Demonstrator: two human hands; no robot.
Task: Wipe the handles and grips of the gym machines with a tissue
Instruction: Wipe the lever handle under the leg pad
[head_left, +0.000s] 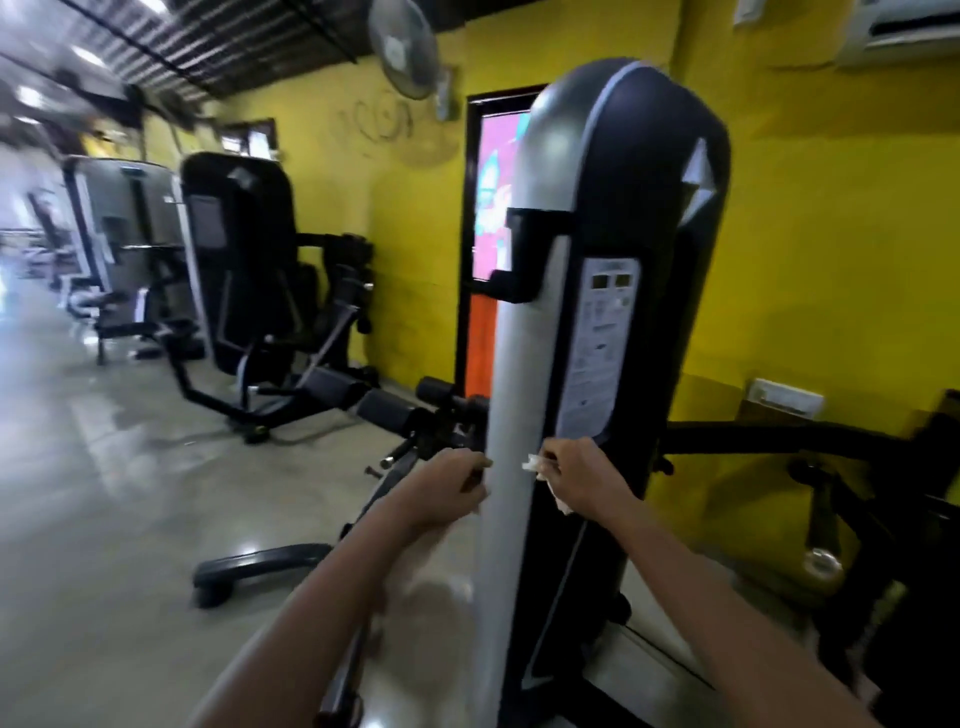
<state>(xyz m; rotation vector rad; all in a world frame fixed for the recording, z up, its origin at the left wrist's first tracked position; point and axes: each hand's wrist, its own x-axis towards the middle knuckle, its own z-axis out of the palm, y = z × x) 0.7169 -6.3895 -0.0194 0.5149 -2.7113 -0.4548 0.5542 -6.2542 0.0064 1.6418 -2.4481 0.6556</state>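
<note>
While both arms reach forward, the right hand (576, 475) grips a crumpled white tissue (540, 467) in curled fingers, just beside the lower front of the tall grey and black tower (524, 332) of a gym machine. Part of the tissue sticks out to the left of the fist and part hangs below it, close to the tower's grey face; whether it touches the surface cannot be told. The left hand (449, 486) sits at the tower's left edge with its fingers curled round something dark there, though motion blur hides just what it holds. Above the right hand, a pale label (597, 353) with small print runs down the black panel. Higher on the tower's left side, a black bracket-shaped handle (524, 254) juts out, well above both hands. Behind the left hand, black padded rollers (387, 405) lie on a low frame over the shiny floor (104, 493). Farther left, 2 more machines (244, 260) stand along the yellow wall (831, 260). A fan (405, 49) is mounted high on that wall, and a doorway (488, 208) with a pink and orange panel shows behind the tower. At right, a black bar (779, 441) extends from the tower toward the wall.
</note>
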